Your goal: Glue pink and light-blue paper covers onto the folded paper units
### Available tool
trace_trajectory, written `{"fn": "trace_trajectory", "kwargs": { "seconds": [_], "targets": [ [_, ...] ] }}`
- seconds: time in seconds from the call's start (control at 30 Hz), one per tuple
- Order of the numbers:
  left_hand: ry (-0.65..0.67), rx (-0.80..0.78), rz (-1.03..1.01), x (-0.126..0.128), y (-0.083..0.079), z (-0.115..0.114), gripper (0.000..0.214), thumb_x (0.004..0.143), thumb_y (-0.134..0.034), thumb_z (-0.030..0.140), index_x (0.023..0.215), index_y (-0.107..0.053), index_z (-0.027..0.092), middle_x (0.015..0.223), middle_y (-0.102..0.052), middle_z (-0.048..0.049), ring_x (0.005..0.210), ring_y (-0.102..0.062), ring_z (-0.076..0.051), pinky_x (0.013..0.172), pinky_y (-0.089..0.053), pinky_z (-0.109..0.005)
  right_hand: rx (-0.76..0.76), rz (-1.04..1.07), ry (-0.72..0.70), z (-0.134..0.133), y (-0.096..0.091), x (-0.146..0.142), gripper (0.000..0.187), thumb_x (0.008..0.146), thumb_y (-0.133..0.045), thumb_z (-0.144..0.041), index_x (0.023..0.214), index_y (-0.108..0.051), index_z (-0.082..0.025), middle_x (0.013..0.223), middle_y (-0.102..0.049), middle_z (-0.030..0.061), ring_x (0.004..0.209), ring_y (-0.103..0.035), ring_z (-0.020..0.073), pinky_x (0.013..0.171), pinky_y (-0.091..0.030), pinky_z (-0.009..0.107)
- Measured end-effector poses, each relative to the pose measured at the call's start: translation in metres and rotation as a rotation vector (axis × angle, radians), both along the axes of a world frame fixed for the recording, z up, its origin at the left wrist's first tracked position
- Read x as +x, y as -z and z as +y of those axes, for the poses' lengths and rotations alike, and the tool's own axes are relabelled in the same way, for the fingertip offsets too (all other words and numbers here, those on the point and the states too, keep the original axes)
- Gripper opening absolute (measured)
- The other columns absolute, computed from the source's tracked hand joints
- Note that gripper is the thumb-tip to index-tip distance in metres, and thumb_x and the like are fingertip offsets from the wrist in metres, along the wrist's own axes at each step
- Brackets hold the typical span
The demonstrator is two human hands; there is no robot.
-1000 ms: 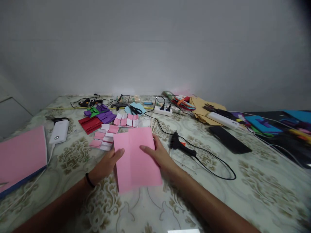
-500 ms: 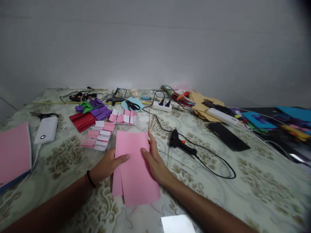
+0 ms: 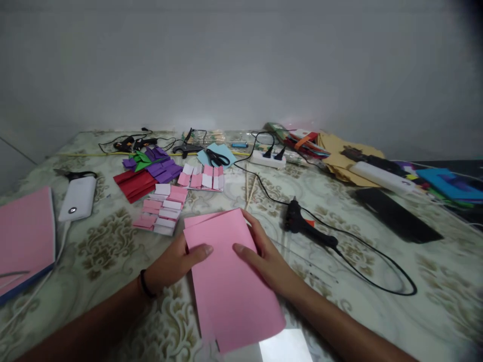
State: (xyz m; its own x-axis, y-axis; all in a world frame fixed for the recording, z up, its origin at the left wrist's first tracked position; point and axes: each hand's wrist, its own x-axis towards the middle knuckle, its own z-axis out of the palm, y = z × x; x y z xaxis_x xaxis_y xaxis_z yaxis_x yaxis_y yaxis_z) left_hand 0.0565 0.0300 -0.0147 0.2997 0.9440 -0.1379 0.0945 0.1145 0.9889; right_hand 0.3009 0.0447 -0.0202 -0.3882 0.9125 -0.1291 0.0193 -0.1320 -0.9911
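Pink sheets (image 3: 234,281) are held above the table (image 3: 105,241), between the hands and in front of the person. We find the top sheet slanted, its lower end swung to the right since the earlier frame; the sheet beneath now shows along the upper left, where before it stuck out at the lower left. Left hand (image 3: 175,261) grips the left edges, thumb on top; right hand (image 3: 269,264) grips the right edge likewise.

Below, a white rectangle (image 3: 285,347), paper or reflection, we cannot tell, now meets the lower corner in our view; it stood apart before. Two sticks (image 3: 250,193) lie just beyond the right hand. Folded strips (image 3: 162,208) in pink and white lie beyond the left hand. We note the glue gun (image 3: 311,231) on its side to the right, unmoved, and the power strip (image 3: 268,160) farther back, two plugs seated. At far left, a power bank (image 3: 78,198) lies beside scissors (image 3: 77,175).
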Motion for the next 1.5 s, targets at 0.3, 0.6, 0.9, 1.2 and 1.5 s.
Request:
{"fn": "trace_trajectory", "kwargs": {
  "seconds": [0.3, 0.6, 0.9, 1.2, 1.5],
  "targets": [
    [-0.204, 0.085, 0.081, -0.0023, 0.0090, 0.0037, 0.054, 0.092, -0.077, 0.039, 0.140, -0.053, 0.028, 0.087, -0.061, 0.0010, 0.064, -0.052, -0.014, 0.057, -0.046, -0.025, 0.032, -0.063, 0.006, -0.0006, 0.0007, 0.0021, 0.074, 0.101, -0.066, -0.047, 0.163, -0.027, -0.034, 0.132, -0.062, 0.0094, 0.108, -0.066, 0.0258, 0.091, -0.058, 0.044],
    [-0.201, 0.093, 0.058, 0.0023, 0.0055, 0.0044, 0.037, 0.093, -0.075, 0.036, 0.122, -0.056, 0.024, 0.093, -0.061, 0.0002, 0.066, -0.055, -0.013, 0.059, -0.047, -0.024, 0.045, -0.121, 0.104, -0.0021, 0.0055, -0.0016, 0.068, 0.099, -0.064, -0.047, 0.157, -0.030, -0.036, 0.118, -0.056, 0.0045, 0.092, -0.063, 0.0207, 0.073, -0.057, 0.034],
    [-0.150, 0.023, 0.008, 0.0052, 0.0019, 0.0027, 0.039, 0.094, -0.072, 0.032, 0.127, -0.052, 0.026, 0.079, -0.057, 0.0042, 0.058, -0.053, -0.013, 0.053, -0.045, -0.023, 0.097, -0.186, 0.110, -0.0043, 0.0063, -0.0019, 0.071, 0.098, -0.066, -0.049, 0.157, -0.027, -0.037, 0.124, -0.050, 0.0059, 0.094, -0.061, 0.0207, 0.072, -0.060, 0.034],
    [-0.187, 0.045, 0.110, 0.0008, 0.0074, 0.0054, 0.034, 0.095, -0.071, 0.033, 0.122, -0.052, 0.027, 0.064, -0.038, 0.0091, 0.049, -0.039, -0.011, 0.046, -0.028, -0.021, 0.084, -0.197, 0.040, -0.0057, 0.0042, -0.0006, 0.079, 0.099, -0.066, -0.054, 0.161, -0.021, -0.037, 0.136, -0.050, 0.0104, 0.105, -0.064, 0.0251, 0.078, -0.063, 0.039],
    [-0.137, 0.063, 0.132, 0.0012, 0.0038, 0.0067, 0.026, 0.096, -0.068, 0.033, 0.115, -0.052, 0.025, 0.069, -0.043, 0.0083, 0.050, -0.041, -0.011, 0.047, -0.032, -0.022, 0.004, -0.075, -0.020, 0.0012, 0.0014, 0.0016, 0.078, 0.101, -0.064, -0.051, 0.164, -0.020, -0.037, 0.141, -0.058, 0.0115, 0.107, -0.068, 0.0253, 0.085, -0.061, 0.042]
  ]
}}
